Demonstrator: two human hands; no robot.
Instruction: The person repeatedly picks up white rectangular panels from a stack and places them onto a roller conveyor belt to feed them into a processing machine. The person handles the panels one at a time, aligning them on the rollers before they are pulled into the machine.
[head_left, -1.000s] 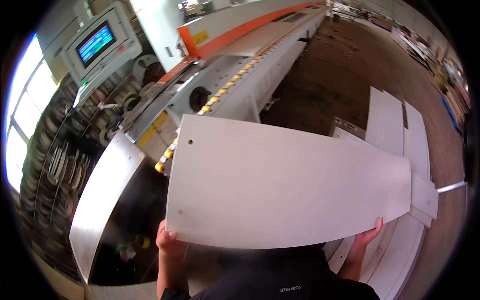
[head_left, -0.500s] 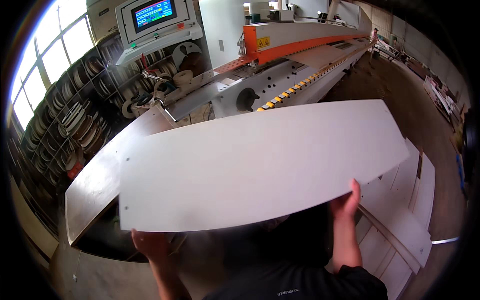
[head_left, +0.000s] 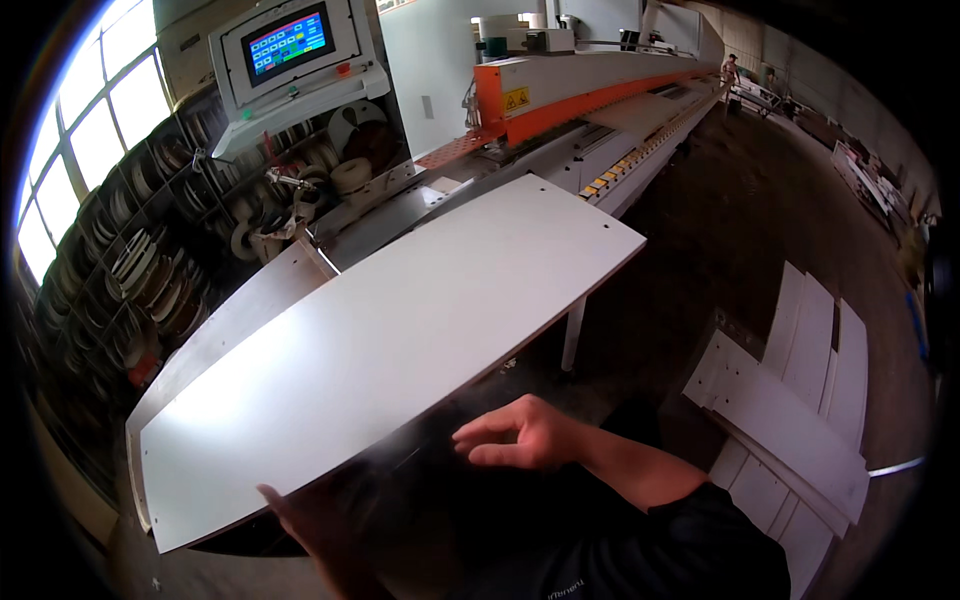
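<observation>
A long white panel (head_left: 400, 340) with small dark holes near its ends lies slantwise over a work table (head_left: 235, 310) at the machine's near end. My left hand (head_left: 305, 522) grips the panel's near edge toward its left end. Its thumb shows at the rim, while the other fingers are hidden below. Just off the near edge, around the middle, my right hand (head_left: 520, 432) is held in the air with thumb and fingers apart and nothing between them.
Ahead, a long machine with an orange strip (head_left: 540, 120) runs into the distance. A control screen (head_left: 290, 45) stands at upper left above racks of edging rolls (head_left: 150, 260). White boards (head_left: 770, 390) are stacked at right. Far off is a person (head_left: 730, 70).
The panel has swung and moved left and down onto the table, its right end now nearer the machine. My right hand has let go of its edge and moved left.
</observation>
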